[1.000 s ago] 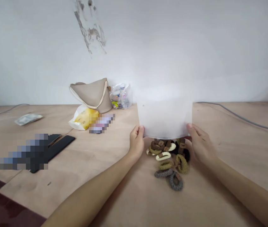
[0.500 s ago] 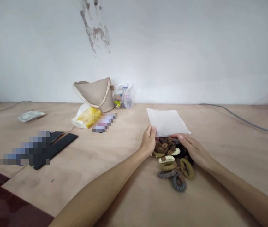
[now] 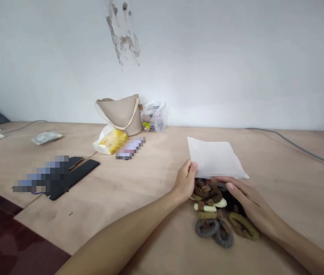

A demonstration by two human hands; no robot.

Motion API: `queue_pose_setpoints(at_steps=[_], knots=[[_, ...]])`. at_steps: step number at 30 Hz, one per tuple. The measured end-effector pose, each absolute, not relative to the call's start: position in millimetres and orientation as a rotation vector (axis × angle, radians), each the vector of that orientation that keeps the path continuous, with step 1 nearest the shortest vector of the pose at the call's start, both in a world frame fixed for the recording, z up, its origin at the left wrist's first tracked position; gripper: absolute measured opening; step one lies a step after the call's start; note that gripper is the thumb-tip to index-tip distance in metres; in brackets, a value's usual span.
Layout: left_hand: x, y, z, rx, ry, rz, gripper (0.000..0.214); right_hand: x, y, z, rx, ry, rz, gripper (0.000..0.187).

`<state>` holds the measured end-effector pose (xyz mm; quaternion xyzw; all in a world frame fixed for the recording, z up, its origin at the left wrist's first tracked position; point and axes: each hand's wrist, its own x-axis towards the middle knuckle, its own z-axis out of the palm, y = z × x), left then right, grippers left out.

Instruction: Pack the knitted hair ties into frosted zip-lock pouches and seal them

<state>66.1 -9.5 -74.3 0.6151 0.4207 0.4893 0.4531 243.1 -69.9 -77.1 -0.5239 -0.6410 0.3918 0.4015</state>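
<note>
Hair ties (image 3: pixel 210 214) heap against a white sheet (image 3: pixel 215 158), perhaps a paper sleeve; our left hand (image 3: pixel 184 182) pinches its edge, our right hand (image 3: pixel 250 202) lies spread over the pile. A slipped edge could scatter them.

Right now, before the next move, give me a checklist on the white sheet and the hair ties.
1. Left hand holding the near edge of the white sheet: ok.
2. Right hand touching the white sheet: cannot tell.
3. Hair ties all clear of the white sheet: not ok, some lie under its near edge.
4. Top of the white sheet free of objects: ok.
5. Grey cable apart from the white sheet: ok.
</note>
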Motion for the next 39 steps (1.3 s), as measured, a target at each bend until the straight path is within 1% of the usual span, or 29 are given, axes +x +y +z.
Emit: queue_pose_setpoints(at_steps=[5, 12, 15, 18, 20, 24, 27, 30, 31, 32, 34, 36, 39], knots=[[65.5, -28.9, -75.3, 1.470, 1.055, 1.181, 0.030, 242.9, -81.7, -82.1, -1.380, -1.580, 1.021, 0.043], [57.9, -50.9, -66.3, 1.278, 1.020, 1.175, 0.035, 247.5, -100.4, -86.9, -1.351, -1.570, 0.997, 0.040], [49.1, -46.2, -63.7, 1.149, 1.044, 1.221, 0.033, 256.1, -96.7, -86.4, -1.452, -1.517, 0.805, 0.040], [40.7, -36.3, -61.8, 1.012, 1.070, 1.235, 0.023, 267.1, -86.3, -84.5, -1.521, -1.550, 0.492, 0.041], [37.4, -30.9, -59.9, 0.938, 1.085, 1.226, 0.018, 273.3, -79.3, -82.9, -1.512, -1.656, 0.399, 0.040], [36.1, -27.1, -57.6, 0.890, 1.121, 1.193, 0.016, 277.6, -70.7, -82.0, -1.429, -1.852, 0.538, 0.036], [35.6, -28.6, -58.8, 0.917, 1.171, 1.241, 0.019, 276.5, -68.3, -82.7, -1.398, -1.850, 0.646, 0.034], [33.1, -32.0, -60.2, 1.217, 1.236, 1.335, 0.043, 275.8, -67.9, -81.7, -1.405, -1.764, 0.641, 0.044], [32.1, -33.4, -60.3, 1.410, 1.246, 1.331, 0.049, 275.9, -68.1, -80.8, -1.403, -1.748, 0.617, 0.045], [31.2, -34.9, -60.2, 1.621, 1.248, 1.306, 0.048, 275.9, -68.5, -79.5, -1.396, -1.737, 0.586, 0.044], [29.9, -37.8, -59.3, 1.964, 1.236, 1.247, 0.034, 275.6, -70.0, -76.4, -1.374, -1.731, 0.524, 0.039], [29.5, -40.1, -57.9, 2.157, 1.220, 1.252, 0.020, 274.2, -72.0, -73.2, -1.346, -1.743, 0.467, 0.036], [29.2, -41.6, -55.9, 2.342, 1.147, 1.339, 0.013, 270.2, -75.5, -69.5, -1.303, -1.784, 0.417, 0.035]])
